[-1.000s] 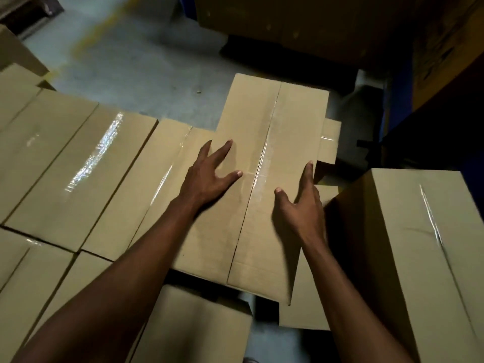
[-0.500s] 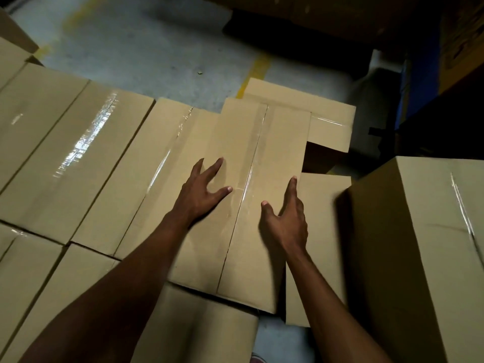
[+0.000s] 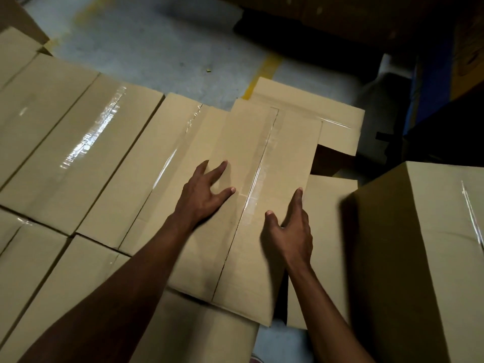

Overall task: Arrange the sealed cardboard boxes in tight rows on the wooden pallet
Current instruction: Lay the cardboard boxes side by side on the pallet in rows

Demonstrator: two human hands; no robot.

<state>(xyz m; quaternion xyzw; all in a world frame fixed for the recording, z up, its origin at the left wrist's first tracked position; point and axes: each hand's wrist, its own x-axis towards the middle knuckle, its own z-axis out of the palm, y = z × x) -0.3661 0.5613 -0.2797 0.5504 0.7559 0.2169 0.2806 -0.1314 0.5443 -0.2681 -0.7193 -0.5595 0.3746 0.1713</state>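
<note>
Both hands are lying flat and spread on the top box (image 3: pixel 251 205): the left hand (image 3: pixel 203 197) is pressing its left flap, the right hand (image 3: pixel 290 229) its right edge. The box is sitting atop the row (image 3: pixel 86 153), beside a tall box (image 3: pixel 419 258).

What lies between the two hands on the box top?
In the head view, only the taped seam of the box runs between the left hand and right hand.

A warehouse or storeroom — rows of taped cardboard boxes (image 3: pixel 78 142) packed side by side. Beyond them lies bare concrete floor (image 3: pixel 162 48) with a painted yellow line (image 3: pixel 262 74) — dim lighting overall.
</note>
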